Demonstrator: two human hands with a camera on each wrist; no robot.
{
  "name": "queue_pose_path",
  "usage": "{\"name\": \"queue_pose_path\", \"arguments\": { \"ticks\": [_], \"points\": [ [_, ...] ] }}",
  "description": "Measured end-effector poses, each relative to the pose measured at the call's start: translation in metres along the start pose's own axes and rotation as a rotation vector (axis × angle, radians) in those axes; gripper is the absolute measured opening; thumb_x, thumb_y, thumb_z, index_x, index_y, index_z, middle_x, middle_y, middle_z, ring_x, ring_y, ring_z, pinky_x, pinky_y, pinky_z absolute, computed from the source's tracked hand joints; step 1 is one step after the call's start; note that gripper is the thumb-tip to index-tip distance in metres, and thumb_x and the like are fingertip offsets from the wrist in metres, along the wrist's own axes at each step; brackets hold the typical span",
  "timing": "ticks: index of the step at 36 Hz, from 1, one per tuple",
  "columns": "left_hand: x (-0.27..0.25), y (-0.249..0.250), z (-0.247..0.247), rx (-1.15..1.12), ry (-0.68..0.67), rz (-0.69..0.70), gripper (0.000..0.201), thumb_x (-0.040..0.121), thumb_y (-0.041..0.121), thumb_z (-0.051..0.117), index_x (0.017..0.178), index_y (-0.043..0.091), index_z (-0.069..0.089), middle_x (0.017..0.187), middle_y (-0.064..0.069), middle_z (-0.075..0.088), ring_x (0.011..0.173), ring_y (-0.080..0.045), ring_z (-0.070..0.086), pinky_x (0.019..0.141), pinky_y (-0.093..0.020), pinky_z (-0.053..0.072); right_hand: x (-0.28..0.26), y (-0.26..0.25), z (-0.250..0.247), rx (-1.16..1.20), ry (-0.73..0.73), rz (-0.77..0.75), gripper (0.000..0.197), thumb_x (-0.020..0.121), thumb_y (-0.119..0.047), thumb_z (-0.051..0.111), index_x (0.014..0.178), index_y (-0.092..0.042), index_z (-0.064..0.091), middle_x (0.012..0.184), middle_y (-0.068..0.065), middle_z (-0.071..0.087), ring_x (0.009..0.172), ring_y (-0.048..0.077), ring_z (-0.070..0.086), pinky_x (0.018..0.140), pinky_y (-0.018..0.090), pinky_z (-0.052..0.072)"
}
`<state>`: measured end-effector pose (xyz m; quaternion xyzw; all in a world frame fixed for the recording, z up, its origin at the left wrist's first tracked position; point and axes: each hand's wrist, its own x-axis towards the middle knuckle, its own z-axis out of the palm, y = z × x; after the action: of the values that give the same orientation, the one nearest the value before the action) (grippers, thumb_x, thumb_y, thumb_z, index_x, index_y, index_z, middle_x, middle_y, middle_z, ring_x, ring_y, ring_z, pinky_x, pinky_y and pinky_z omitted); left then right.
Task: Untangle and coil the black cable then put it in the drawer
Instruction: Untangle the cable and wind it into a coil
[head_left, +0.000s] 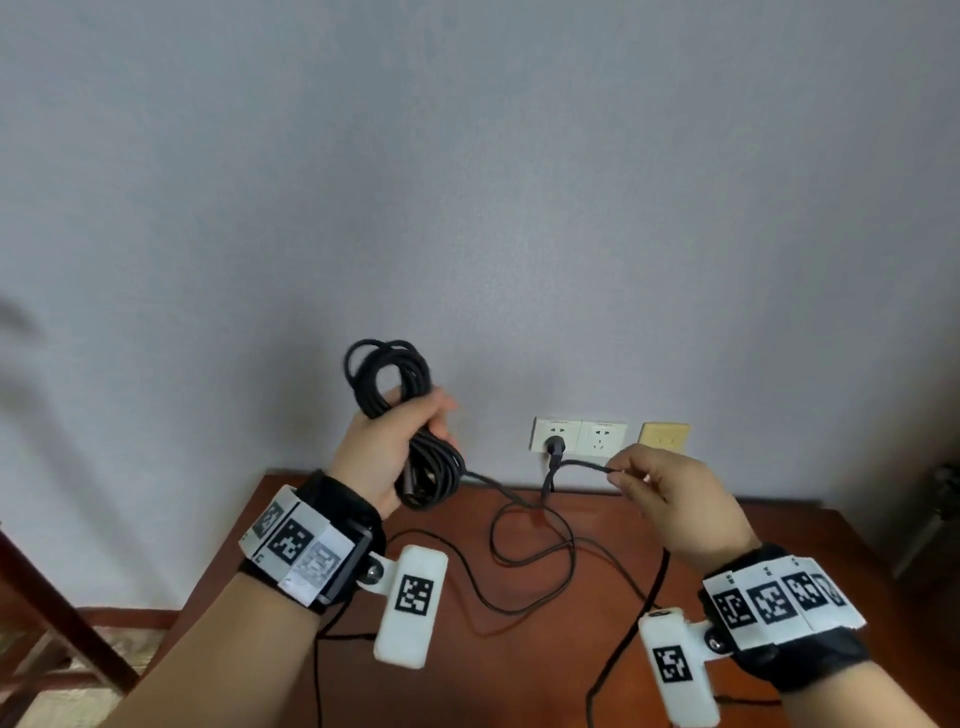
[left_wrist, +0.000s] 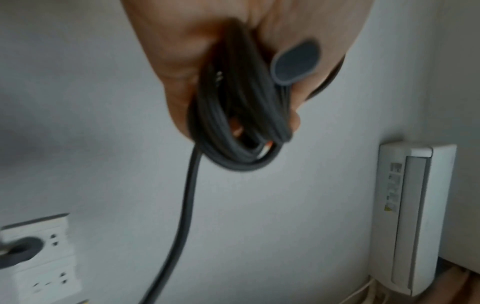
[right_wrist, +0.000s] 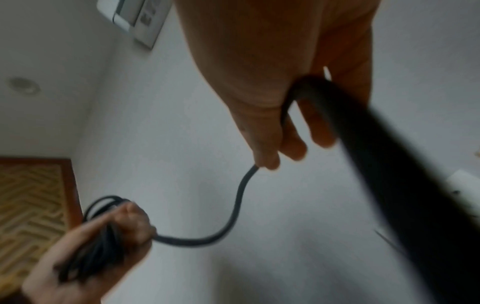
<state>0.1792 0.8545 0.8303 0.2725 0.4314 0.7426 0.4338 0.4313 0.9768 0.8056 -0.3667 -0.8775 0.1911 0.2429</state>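
Observation:
My left hand (head_left: 400, 441) is raised in front of the wall and grips a bundle of coiled black cable (head_left: 436, 470), with loops standing above the fist. The left wrist view shows the coil (left_wrist: 233, 123) clasped in the left hand (left_wrist: 182, 61), one strand hanging down. From the coil a free stretch runs right to my right hand (head_left: 670, 499), which pinches it between thumb and fingers. In the right wrist view the cable (right_wrist: 239, 197) curves from the right hand (right_wrist: 259, 102) down to the left hand (right_wrist: 91, 257). No drawer is in view.
A brown wooden table (head_left: 571, 670) lies below my hands, with loose black cable loops (head_left: 540, 556) on it. Wall sockets (head_left: 602, 436) sit just above its far edge, one holding a black plug (head_left: 553, 447). A wooden chair frame (head_left: 31, 597) stands at the left.

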Motion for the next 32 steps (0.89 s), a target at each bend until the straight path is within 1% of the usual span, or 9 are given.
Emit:
{"name": "queue_pose_path", "arguments": {
  "ticks": [4,7,10,13,17,20,26,29,32],
  "points": [
    [0.007,0.017,0.005,-0.153,0.148,0.212,0.024,0.093,0.010,0.054,0.071,0.007,0.063,0.051,0.001,0.051,0.049,-0.012,0.053,0.053,-0.022,0.049,-0.008,0.007,0.007,-0.027,-0.320,-0.009,0.012,0.091,-0.026,0.060,0.087,-0.034,0.067,0.071,-0.030,0.063,0.072,-0.011,0.057,0.067,0.009,0.038],
    [0.010,0.021,0.018,-0.172,0.237,0.295,0.022,0.095,0.010,0.054,0.075,0.007,0.062,0.050,0.003,0.053,0.050,-0.011,0.055,0.055,-0.024,0.050,-0.012,0.005,0.023,-0.050,-0.507,-0.136,0.016,0.091,-0.021,0.059,0.097,-0.032,0.069,0.094,-0.022,0.067,0.093,-0.005,0.059,0.083,0.017,0.043],
    [0.010,0.020,0.033,-0.167,0.300,0.309,0.021,0.094,0.010,0.057,0.074,0.009,0.064,0.050,0.003,0.054,0.050,-0.011,0.056,0.058,-0.027,0.049,-0.015,0.003,0.038,-0.180,-0.613,-0.153,0.043,0.090,-0.012,0.053,0.120,-0.041,0.060,0.121,-0.023,0.057,0.117,0.000,0.051,0.101,0.022,0.039],
    [0.007,0.016,0.045,-0.103,0.316,0.299,0.026,0.089,0.015,0.063,0.064,0.017,0.070,0.050,0.004,0.057,0.053,-0.012,0.058,0.068,-0.034,0.050,-0.010,-0.006,0.036,-0.322,-0.520,-0.157,0.058,0.088,-0.020,0.054,0.136,-0.047,0.037,0.135,-0.019,0.043,0.126,0.007,0.044,0.104,0.038,0.038],
    [0.005,0.008,0.051,-0.011,0.347,0.276,0.018,0.069,0.032,0.066,0.052,0.029,0.071,0.050,0.006,0.060,0.060,-0.016,0.058,0.082,-0.044,0.050,-0.002,-0.025,0.021,-0.212,-0.312,-0.206,0.053,0.086,-0.031,0.062,0.135,-0.037,0.044,0.130,-0.017,0.044,0.118,0.007,0.050,0.101,0.029,0.040],
    [0.003,0.003,0.056,-0.032,0.374,0.271,0.025,0.076,0.028,0.071,0.051,0.026,0.071,0.051,0.006,0.062,0.060,-0.016,0.059,0.079,-0.042,0.051,-0.003,-0.038,0.017,0.042,-0.212,-0.201,0.039,0.090,-0.025,0.061,0.129,-0.028,0.053,0.126,-0.014,0.054,0.116,0.002,0.052,0.102,0.020,0.039],
    [-0.002,0.002,0.073,-0.175,0.417,0.269,0.022,0.088,0.014,0.065,0.066,0.015,0.066,0.051,0.005,0.060,0.055,-0.013,0.060,0.067,-0.032,0.050,-0.005,-0.048,0.043,0.457,-0.440,-0.055,0.070,0.080,-0.041,0.063,0.140,-0.044,0.026,0.149,-0.020,0.033,0.136,-0.009,0.027,0.115,0.030,0.028],
    [-0.003,0.005,0.074,-0.238,0.406,0.250,0.021,0.088,0.013,0.065,0.066,0.013,0.064,0.051,0.005,0.059,0.053,-0.012,0.060,0.066,-0.031,0.050,-0.007,-0.052,0.053,0.532,-0.444,-0.060,0.065,0.083,-0.028,0.067,0.135,-0.037,0.031,0.138,-0.013,0.048,0.128,0.003,0.044,0.108,0.038,0.039],
    [-0.003,0.011,0.070,-0.291,0.411,0.235,0.014,0.089,0.013,0.063,0.076,0.010,0.062,0.051,0.005,0.058,0.051,-0.011,0.059,0.062,-0.029,0.050,-0.013,-0.059,0.060,0.727,-0.412,-0.016,0.045,0.081,-0.024,0.066,0.122,-0.016,0.048,0.095,-0.001,0.064,0.084,0.020,0.061,0.080,0.036,0.050]
  ]
}}
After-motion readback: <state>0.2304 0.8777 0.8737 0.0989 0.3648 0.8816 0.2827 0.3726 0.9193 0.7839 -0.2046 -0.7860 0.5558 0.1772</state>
